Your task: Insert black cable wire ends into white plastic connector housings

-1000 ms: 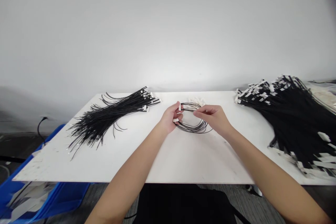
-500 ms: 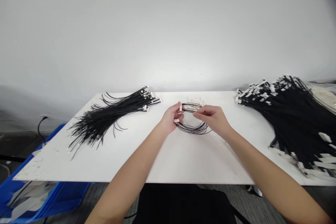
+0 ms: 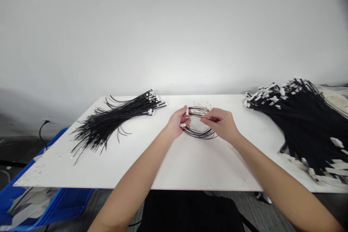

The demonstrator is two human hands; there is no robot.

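Note:
Both my hands are at a bundle of thin black cables [image 3: 199, 135], bent round in a loop over the middle of the table. My left hand [image 3: 178, 121] grips its left side, where a white connector end shows by the thumb and another white piece by the lower fingers. On the loop's right side, my right hand [image 3: 221, 121] has thumb and forefinger pinched together at the strands. Exactly which strands lie in that pinch is too small to tell. Just behind the loop lie several small white pieces [image 3: 208, 105], partly covered by the cables.
On the white table [image 3: 130, 166], a pile of short black cables [image 3: 111, 119] with white connectors lies to the left. A larger pile of black cables [image 3: 304, 119] with white ends covers the right. A blue bin [image 3: 70, 206] holding papers stands below the left edge. Behind rises a wall [image 3: 174, 32].
My right hand has shifted very slightly at the loop, its fingers still pinched. My left hand keeps the same hold, and the cable piles have not moved.

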